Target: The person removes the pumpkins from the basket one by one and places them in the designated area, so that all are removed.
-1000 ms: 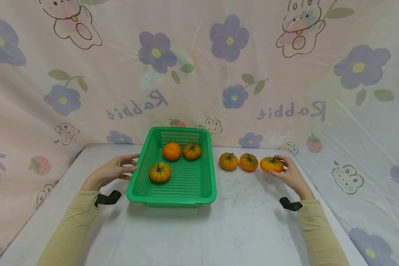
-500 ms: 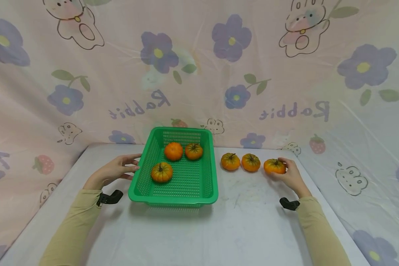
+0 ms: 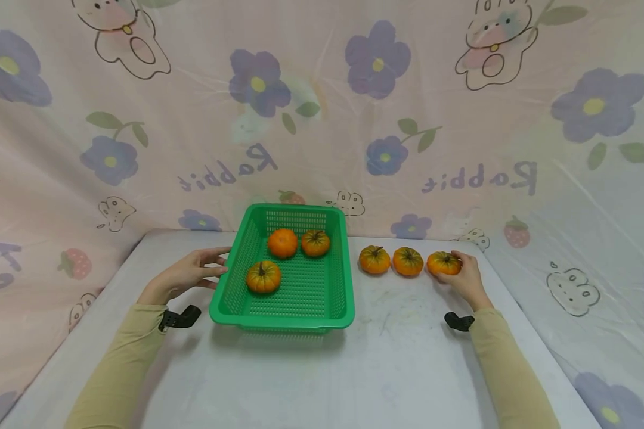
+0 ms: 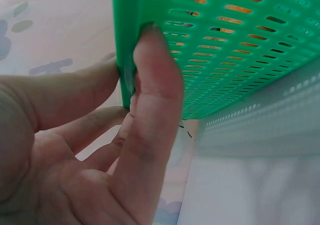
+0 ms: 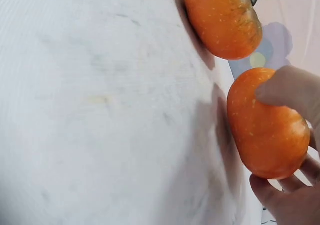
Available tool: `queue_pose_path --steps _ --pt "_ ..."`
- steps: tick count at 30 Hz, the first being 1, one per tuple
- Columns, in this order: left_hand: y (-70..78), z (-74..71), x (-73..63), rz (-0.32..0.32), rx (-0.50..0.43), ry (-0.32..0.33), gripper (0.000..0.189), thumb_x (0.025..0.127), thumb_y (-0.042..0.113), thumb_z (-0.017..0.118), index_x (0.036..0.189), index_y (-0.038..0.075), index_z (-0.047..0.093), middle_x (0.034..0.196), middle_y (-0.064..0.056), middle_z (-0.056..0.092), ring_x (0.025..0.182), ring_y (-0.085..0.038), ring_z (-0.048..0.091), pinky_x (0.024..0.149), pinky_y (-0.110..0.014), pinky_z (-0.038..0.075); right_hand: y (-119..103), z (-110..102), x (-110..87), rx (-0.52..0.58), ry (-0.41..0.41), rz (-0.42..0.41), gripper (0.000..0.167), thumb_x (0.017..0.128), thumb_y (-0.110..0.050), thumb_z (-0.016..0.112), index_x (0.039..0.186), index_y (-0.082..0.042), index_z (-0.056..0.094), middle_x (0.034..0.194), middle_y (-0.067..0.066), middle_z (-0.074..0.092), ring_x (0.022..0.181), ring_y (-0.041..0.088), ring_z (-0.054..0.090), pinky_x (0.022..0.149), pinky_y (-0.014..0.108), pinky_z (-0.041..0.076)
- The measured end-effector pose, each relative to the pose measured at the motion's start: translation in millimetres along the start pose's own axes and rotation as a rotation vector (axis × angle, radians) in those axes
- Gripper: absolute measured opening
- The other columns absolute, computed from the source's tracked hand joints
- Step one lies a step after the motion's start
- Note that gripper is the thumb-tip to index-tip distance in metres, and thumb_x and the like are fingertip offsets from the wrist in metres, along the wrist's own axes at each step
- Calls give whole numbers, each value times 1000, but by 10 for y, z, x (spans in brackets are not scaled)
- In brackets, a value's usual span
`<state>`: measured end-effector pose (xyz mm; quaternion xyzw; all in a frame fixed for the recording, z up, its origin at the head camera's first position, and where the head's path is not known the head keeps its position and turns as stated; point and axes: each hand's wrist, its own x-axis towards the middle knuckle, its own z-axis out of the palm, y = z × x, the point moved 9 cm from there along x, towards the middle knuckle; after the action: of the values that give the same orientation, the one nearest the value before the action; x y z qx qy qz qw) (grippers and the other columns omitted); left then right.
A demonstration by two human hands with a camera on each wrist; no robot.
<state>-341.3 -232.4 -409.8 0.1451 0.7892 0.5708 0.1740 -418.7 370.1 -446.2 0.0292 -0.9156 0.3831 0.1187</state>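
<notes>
Right hand (image 3: 467, 280) grips a squat, orange-and-green pumpkin (image 3: 442, 264) between thumb and fingers, at the right end of a row; whether it touches the white table (image 3: 408, 357) is unclear. Left hand (image 3: 190, 274) pinches the rim of a rectangular, green perforated basket (image 3: 281, 322). Status, judged by count: apparently halfway. Inside: a plain orange pumpkin (image 3: 282, 243) and a mottled pumpkin (image 3: 315, 243) at the rear, a ribbed pumpkin (image 3: 264, 277) nearer the front left. Outstanding: the gripped unit, plus the untouched middle pumpkin (image 3: 408, 261) and left-end pumpkin (image 3: 374, 260). Backdrop: flower-printed pale curtain (image 3: 322, 137).
</notes>
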Motion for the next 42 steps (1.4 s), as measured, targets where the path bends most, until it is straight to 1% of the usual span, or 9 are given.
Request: queue_pose_path --steps 5,10,15,19,24,29,34,38,42 --pt "1 10 12 -4 -12 4 65 98 13 56 152 4 21 126 -26 41 96 -24 61 79 -40 56 -1 29 5 -2 -5 23 73 82 -10 75 138 15 33 133 38 26 123 51 29 106 61 25" --pt "-5 10 25 -6 -16 7 65 98 13 57 153 6 22 125 -26 42 96 -25 61 80 -41 56 60 65 6 19 -11 48 73 84 -10 73 140 12 32 136 36 23 125 50 27 107 61 24" --pt "-1 11 23 -4 -17 9 66 98 13 57 153 6 21 124 -25 42 95 -24 61 80 -41 56 100 91 -21 79 -27 70 75 87 -15 72 144 7 30 141 34 20 129 50 24 107 62 21" --pt "15 16 22 -9 -13 13 65 98 12 57 152 5 22 124 -26 41 95 -24 61 79 -40 56 128 91 -49 155 -41 76 79 88 -18 72 147 4 25 146 31 17 133 50 19 106 63 21" --pt "30 22 17 -13 -17 13 65 98 12 57 152 5 22 124 -26 41 94 -24 61 78 -40 56 133 63 -52 190 -49 64 82 87 -18 73 148 4 22 149 29 19 134 49 20 107 62 23" --pt "24 19 17 -13 -19 12 66 98 12 57 153 6 21 125 -26 41 95 -24 61 79 -40 56 39 -14 -57 196 -51 23 81 87 -12 72 147 6 21 148 30 21 133 50 20 107 61 23" --pt "2 0 17 -12 -17 10 66 98 13 57 153 5 21 126 -27 41 95 -24 61 79 -39 56 -91 -115 -42 173 -54 -26 80 87 -10 71 148 4 21 147 30 24 133 50 20 106 61 24" --pt "-11 -10 16 -13 -14 11 67 98 13 58 153 5 21 126 -27 41 95 -24 61 79 -40 56 -222 -180 9 168 -43 -57 81 87 -11 72 149 1 21 146 30 26 133 50 22 106 62 25" --pt "-31 -17 17 -22 -1 16 67 97 14 58 153 6 21 127 -26 41 96 -25 61 80 -41 56 -397 -201 64 164 -43 -88 81 87 -14 73 150 -2 23 146 27 28 133 47 25 106 61 26"
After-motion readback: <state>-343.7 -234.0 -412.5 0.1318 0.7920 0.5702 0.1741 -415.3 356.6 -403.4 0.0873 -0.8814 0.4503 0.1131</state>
